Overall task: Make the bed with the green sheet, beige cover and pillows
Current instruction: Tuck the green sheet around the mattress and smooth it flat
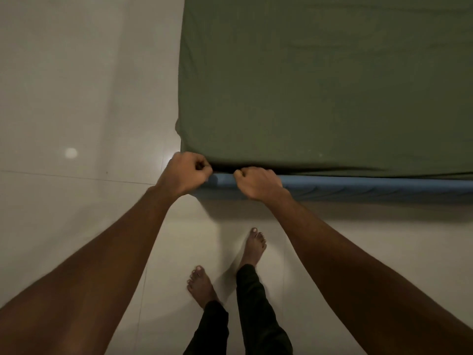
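The grip of the left hand (188, 172) is clenched, knuckles up and fingers curled in, on the lower edge of the green sheet (320, 85), a dull olive cloth, right at the bed's near corner just left of the frame's centre. Just beside it to the right, the grip of the right hand (258, 183) is clenched on the same hem. Its fingers are tucked under the cloth, so how much fabric they hold is hidden. A short dark gap shows under the hem between the two fists.

Directly below the hem a padded blue fabric band (371, 185) runs along the bed's front edge to the right side of the frame, and both hands lie across it. The sheet lies spread flat over the mattress, filling the upper right of the frame with only faint creases, and it wraps over the left edge.

Both bare forearms reach in from the bottom corners. At bottom centre two bare feet (201, 285) in black trouser legs (256, 303) stand on the pale glossy tiled floor (76, 98), the right foot nearer the bed. A round light reflection (71, 152) shines on the tiles at mid left.
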